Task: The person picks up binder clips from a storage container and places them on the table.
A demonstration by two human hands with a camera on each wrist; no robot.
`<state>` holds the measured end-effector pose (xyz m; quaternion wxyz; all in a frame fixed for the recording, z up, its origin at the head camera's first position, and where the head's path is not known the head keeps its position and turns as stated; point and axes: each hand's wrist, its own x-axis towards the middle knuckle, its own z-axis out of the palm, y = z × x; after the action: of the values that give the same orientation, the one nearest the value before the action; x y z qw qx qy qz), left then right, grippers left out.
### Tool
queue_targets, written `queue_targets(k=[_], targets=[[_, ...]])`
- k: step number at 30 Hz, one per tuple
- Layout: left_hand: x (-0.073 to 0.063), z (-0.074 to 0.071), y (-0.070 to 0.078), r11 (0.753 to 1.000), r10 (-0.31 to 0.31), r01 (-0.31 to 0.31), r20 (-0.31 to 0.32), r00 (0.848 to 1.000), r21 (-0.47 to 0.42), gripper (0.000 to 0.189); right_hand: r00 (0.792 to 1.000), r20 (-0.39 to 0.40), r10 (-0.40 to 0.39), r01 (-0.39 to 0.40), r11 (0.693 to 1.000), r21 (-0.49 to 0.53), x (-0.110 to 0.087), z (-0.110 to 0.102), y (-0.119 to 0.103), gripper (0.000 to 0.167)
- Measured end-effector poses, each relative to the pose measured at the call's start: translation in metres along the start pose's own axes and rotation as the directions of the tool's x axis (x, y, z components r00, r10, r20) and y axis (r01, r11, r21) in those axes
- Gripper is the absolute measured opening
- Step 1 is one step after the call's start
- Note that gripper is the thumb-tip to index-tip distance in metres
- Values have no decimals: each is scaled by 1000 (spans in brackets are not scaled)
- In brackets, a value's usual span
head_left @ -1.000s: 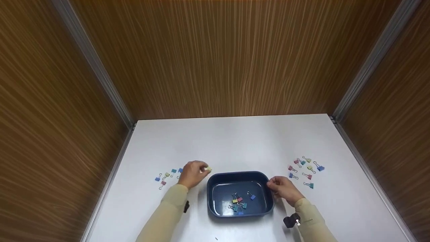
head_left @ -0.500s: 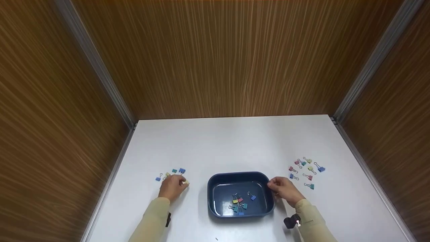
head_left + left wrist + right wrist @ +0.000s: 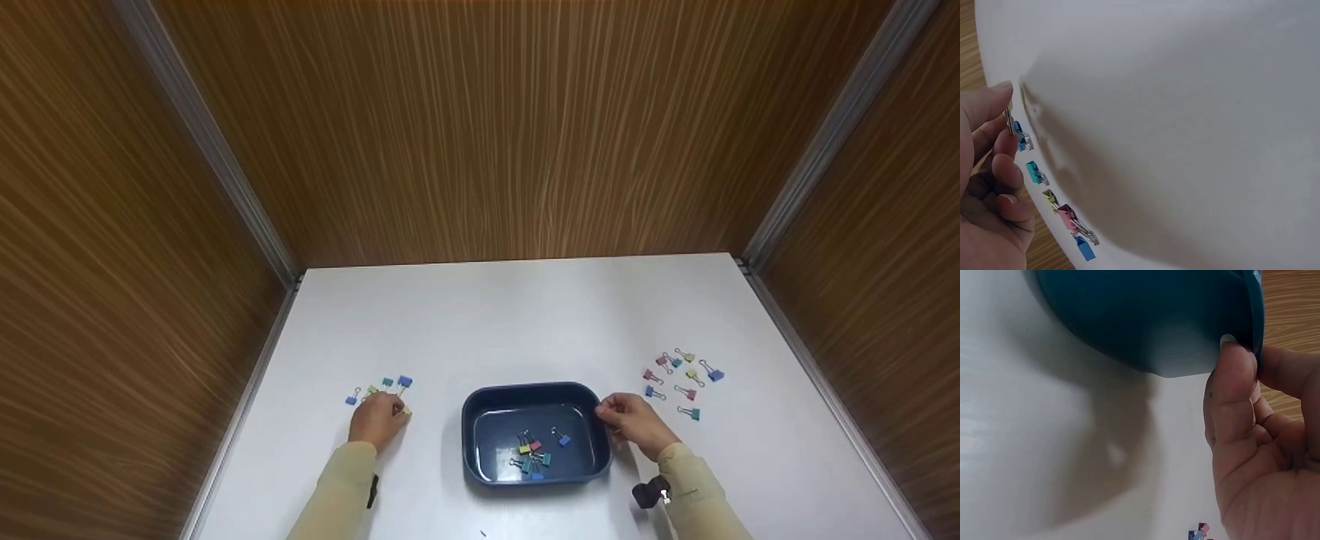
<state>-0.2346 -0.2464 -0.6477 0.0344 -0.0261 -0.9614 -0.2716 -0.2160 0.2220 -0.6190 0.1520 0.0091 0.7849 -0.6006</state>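
My left hand is over the left group of binder clips, pinching a yellow binder clip between thumb and fingers. Its metal handles show at the fingertips in the left wrist view. Close under the hand lie a blue clip, a pink clip, a yellow clip, a teal clip and another blue clip. With thumb and index finger, my right hand grips the right rim of a dark blue tray. Several coloured clips lie inside the tray, including a blue one.
Right of the tray, several more binder clips lie scattered, among them a blue one and a teal one. The white table is bounded by wood-grain panels at the back and both sides.
My left hand has moved left from beside the tray to the left group of clips, still pinching the yellow clip. The right hand and the tray have stayed in place.
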Motion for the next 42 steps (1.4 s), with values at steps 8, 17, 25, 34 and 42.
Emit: queue_targets(k=[8, 17, 25, 34, 42], targets=[[-2, 2, -2, 999, -41, 41, -15, 999, -12, 12, 1000, 8, -6, 6, 1000, 8, -1, 1, 1, 17], [7, -8, 35, 996, 84, -85, -35, 996, -8, 26, 1000, 15, -11, 12, 1000, -5, -1, 0, 1, 19], [17, -12, 80, 969, 245, -245, -49, 968, -11, 28, 1000, 14, -18, 18, 1000, -25, -2, 2, -6, 20], [26, -5, 124, 926, 374, -375, -24, 927, -40, 30, 1000, 7, -11, 11, 999, -37, 2, 1, -3, 21], [30, 5, 152, 896, 443, -442, 34, 896, -25, 33, 1000, 12, -2, 2, 1000, -24, 0, 1, -2, 19]])
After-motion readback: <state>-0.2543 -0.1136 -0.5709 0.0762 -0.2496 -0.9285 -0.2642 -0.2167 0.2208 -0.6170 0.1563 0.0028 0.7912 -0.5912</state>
